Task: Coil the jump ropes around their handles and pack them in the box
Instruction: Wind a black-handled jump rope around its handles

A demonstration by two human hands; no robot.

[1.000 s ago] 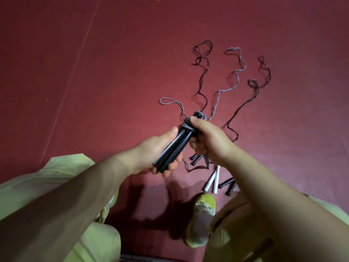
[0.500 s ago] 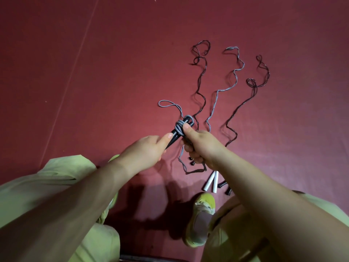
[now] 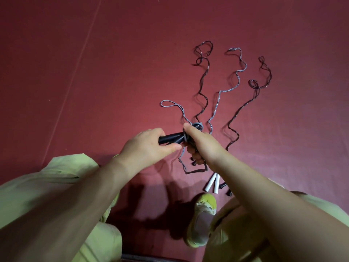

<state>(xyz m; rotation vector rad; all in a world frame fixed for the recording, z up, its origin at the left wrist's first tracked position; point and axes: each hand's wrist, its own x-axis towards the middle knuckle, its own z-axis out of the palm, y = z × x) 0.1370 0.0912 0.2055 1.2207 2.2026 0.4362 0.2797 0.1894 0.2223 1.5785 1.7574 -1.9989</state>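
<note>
red floor [image 3: 94, 91]; left hand [image 3: 149, 146] grips black handles [image 3: 171, 139], right hand [image 3: 203, 143] pinches grey rope [image 3: 184, 138].

You are looking down at a dark red matte floor [image 3: 94, 76], with a thin pale seam line [image 3: 75, 65] running diagonally from 12 o'clock toward 8 o'clock. Three thin wavy cords lie on it between 12 and 2 o'clock, side by side and apart: a dark twisted cord [image 3: 203, 80], a grey-blue cord [image 3: 237, 72] and a second dark cord [image 3: 254, 87] farthest right. A grey-blue loop [image 3: 171, 104] lies left of them. At 5 o'clock, two white cylindrical handles [image 3: 213, 183] rest touching, with two small black handle ends [image 3: 225, 189] just beside them. A yellow-green sneaker [image 3: 203, 218] stands at 6 o'clock.
</note>
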